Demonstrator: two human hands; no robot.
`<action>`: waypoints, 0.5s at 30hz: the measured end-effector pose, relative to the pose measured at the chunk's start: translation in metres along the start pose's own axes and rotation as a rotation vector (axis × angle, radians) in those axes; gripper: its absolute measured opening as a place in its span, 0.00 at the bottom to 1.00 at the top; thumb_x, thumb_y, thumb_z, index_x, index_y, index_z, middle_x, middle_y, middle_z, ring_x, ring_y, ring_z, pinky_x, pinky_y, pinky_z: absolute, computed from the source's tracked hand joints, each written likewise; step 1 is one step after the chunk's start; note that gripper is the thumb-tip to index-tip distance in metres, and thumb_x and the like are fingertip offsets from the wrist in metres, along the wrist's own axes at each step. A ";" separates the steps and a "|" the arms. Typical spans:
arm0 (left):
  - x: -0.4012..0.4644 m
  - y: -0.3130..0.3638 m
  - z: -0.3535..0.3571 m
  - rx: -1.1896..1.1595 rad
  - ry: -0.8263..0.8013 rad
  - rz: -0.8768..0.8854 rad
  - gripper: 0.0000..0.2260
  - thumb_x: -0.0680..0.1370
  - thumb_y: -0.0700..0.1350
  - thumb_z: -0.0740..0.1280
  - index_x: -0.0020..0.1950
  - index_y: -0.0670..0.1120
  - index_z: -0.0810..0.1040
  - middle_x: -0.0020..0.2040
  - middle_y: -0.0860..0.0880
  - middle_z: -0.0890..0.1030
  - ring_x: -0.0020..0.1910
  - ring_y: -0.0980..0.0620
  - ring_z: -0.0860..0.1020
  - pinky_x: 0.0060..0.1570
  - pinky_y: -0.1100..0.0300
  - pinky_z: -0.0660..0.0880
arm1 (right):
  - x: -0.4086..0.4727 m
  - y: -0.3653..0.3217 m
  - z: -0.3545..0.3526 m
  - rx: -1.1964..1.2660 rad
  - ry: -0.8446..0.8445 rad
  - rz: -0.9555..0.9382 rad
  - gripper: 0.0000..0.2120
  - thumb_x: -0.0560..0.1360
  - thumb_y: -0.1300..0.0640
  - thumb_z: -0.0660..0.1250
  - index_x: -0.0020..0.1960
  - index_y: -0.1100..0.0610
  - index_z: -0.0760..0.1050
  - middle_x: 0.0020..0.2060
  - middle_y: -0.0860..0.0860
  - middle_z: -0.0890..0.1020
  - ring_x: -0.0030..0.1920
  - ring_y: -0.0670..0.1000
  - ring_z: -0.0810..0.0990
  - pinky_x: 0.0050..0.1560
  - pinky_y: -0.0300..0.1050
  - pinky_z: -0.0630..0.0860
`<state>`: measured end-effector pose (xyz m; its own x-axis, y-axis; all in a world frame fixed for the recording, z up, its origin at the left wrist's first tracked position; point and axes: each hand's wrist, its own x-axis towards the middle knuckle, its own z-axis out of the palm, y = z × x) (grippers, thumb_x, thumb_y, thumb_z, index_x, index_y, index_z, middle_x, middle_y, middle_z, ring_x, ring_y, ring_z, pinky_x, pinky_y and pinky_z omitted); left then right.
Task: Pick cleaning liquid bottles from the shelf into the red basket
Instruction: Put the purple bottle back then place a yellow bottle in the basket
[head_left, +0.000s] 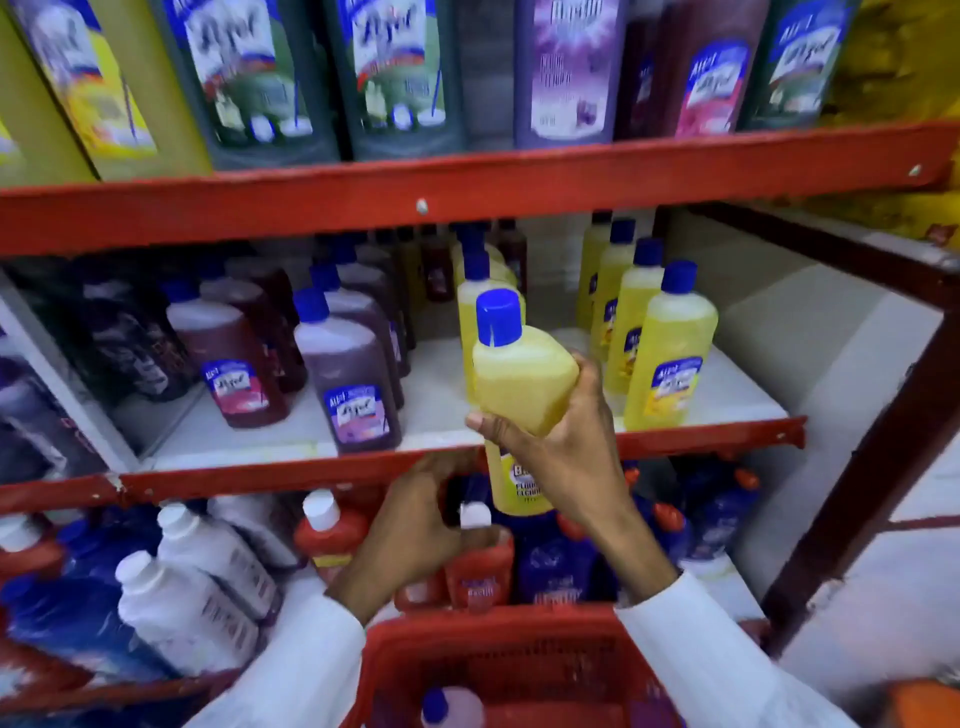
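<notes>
The left hand (415, 512), fingers curled, rests by the white cap of a red bottle (478, 558) on the lowest shelf; whether it actually grips that bottle cannot be told. Left of this hand lie white bottles (208, 577); up and to its left, on the middle shelf (291, 434), stand dark purple bottles (348, 374). Directly below it sits the red basket (519, 670), with a blue-capped bottle (449, 709) inside. To its right, the right hand (558, 441) grasps a yellow bottle (519, 395) with a blue cap, held upright in front of the middle shelf's edge, above the basket. Right of that hand stands a row of yellow bottles (667, 345).
</notes>
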<state>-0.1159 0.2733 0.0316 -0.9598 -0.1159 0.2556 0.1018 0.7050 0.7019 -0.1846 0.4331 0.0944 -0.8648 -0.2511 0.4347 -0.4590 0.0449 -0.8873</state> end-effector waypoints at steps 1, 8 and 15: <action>-0.006 0.005 0.007 -0.160 -0.036 -0.001 0.31 0.61 0.53 0.80 0.62 0.58 0.75 0.59 0.58 0.83 0.59 0.60 0.79 0.60 0.60 0.77 | -0.008 0.008 -0.003 -0.012 -0.025 0.017 0.41 0.60 0.44 0.83 0.64 0.47 0.63 0.55 0.41 0.77 0.55 0.40 0.78 0.51 0.38 0.79; -0.053 -0.026 0.100 -0.522 -0.030 -0.256 0.19 0.65 0.35 0.80 0.54 0.44 0.81 0.48 0.48 0.87 0.45 0.55 0.83 0.48 0.53 0.82 | -0.080 0.084 -0.025 -0.164 -0.287 0.178 0.33 0.63 0.50 0.82 0.63 0.48 0.70 0.53 0.42 0.82 0.52 0.35 0.79 0.50 0.33 0.76; -0.106 -0.092 0.201 -0.363 -0.118 -0.527 0.17 0.61 0.40 0.82 0.47 0.48 0.84 0.46 0.50 0.87 0.46 0.53 0.84 0.47 0.59 0.81 | -0.141 0.187 -0.041 -0.373 -0.527 0.358 0.34 0.58 0.49 0.82 0.63 0.55 0.79 0.53 0.50 0.86 0.53 0.50 0.84 0.56 0.44 0.78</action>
<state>-0.0764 0.3613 -0.1934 -0.9255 -0.2896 -0.2442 -0.3283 0.2913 0.8985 -0.1571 0.5167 -0.1262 -0.8051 -0.5867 -0.0870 -0.2866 0.5133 -0.8089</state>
